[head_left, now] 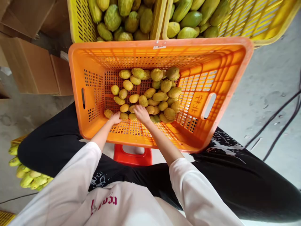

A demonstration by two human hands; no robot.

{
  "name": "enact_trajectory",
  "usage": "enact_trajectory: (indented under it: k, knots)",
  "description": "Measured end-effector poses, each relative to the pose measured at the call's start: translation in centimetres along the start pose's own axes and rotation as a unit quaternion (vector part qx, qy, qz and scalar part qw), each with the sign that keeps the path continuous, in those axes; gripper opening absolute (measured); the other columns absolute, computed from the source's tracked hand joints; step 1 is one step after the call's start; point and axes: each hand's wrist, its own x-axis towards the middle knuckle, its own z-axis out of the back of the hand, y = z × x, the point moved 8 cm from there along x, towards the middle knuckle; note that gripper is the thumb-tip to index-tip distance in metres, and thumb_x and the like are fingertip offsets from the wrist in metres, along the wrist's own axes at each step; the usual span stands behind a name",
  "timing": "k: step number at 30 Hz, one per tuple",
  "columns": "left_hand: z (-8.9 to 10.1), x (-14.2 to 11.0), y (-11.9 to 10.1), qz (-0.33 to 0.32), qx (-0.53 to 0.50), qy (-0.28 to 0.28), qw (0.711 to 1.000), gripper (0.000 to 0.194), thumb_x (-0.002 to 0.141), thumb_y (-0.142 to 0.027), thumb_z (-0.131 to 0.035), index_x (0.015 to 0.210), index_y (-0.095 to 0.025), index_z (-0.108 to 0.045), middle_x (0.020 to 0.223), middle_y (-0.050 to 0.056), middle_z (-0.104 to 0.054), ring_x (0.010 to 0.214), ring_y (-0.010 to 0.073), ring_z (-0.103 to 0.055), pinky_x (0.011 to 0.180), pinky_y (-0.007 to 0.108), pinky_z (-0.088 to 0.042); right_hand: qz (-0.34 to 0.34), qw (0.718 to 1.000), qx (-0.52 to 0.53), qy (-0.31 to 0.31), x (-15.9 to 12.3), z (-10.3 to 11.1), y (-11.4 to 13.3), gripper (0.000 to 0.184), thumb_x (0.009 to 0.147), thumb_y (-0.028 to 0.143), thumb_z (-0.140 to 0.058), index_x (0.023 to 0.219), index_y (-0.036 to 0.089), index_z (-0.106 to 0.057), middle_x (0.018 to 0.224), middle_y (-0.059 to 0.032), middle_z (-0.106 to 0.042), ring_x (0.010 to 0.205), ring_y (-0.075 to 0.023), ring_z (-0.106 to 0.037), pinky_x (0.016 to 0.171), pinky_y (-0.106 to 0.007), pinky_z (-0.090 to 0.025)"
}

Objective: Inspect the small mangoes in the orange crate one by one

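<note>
Fruit-packing workspace: plastic crates [199, 42] of fruit [166, 85], cardboard boxes [30, 64], concrete floor [270, 81]

In the centre of the frame we count one orange crate [117, 45] with over thirty fruits [134, 98], overlap hiding their exact total, and two hands: one left hand [115, 118], one right hand [142, 114]. We find two yellow crates [82, 23] at the top and one red stool [133, 159] at lower centre.
</note>
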Motion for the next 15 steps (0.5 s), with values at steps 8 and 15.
enact_trajectory:
  k: [8,15]
  knots:
    - [-0.7,1.0,1.2,0.086,-0.08,0.024,0.993,0.059,0.092,-0.026,-0.074,0.149,-0.012,-0.067,0.16,0.027,-0.069,0.155,0.041,-0.065,0.126,0.043,-0.052,-0.043,0.992,0.022,0.12,0.5,-4.9,2.5,0.068,0.107,0.004,-0.04,0.172,0.015,-0.06,0.174,-0.028,-0.054,0.145,-0.0451,-0.065,0.105,-0.051,-0.063]
    - [-1.3,0.2,0.5,0.127,-0.121,0.026,0.984,0.071,0.097,-0.037,-0.078,0.157,-0.009,-0.053,0.162,0.032,-0.065,0.154,0.0406,-0.065,0.122,0.041,-0.053,-0.044,0.986,0.041,0.154,1.4,-5.3,1.8,0.067,0.102,0.002,-0.041,0.164,0.014,-0.064,0.173,-0.0261,-0.054,0.137,-0.0401,-0.069,0.107,-0.049,-0.06]
